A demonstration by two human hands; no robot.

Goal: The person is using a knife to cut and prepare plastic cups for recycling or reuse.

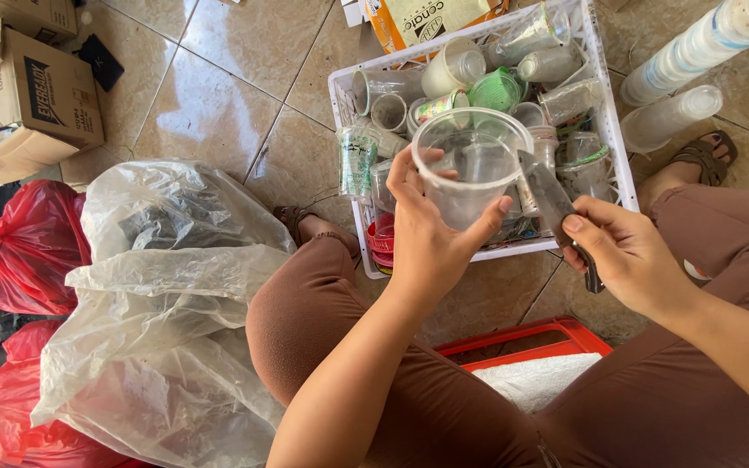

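Scraping or cutting at a clear plastic cup point(472, 165) was judged to be the step in hand: the cup was held up above the near edge of a white crate point(621, 165) that stood on the tiled floor point(210, 104), and a knife point(556, 208) was brought to its right side, the blade tip close against the wall just below the rim. The next move was judged to call for a steady cup and a shallow, controlled blade angle, since the wall looked thin and easily split.

The left hand point(431, 238) was raised with the forearm coming up from the lower middle; it was closed around the cup, fingers wrapped round the far side and the thumb pressed on the near wall. The right hand point(626, 256) was closed on the knife handle, knuckles up, wrist bent inward toward the cup. Whether the blade actually touched the plastic could not be told.

More used cups were seen heaped in the crate, a stack of clear cups point(695, 52) lay beyond its right edge, and a translucent plastic bag point(158, 347) sat by the left knee.
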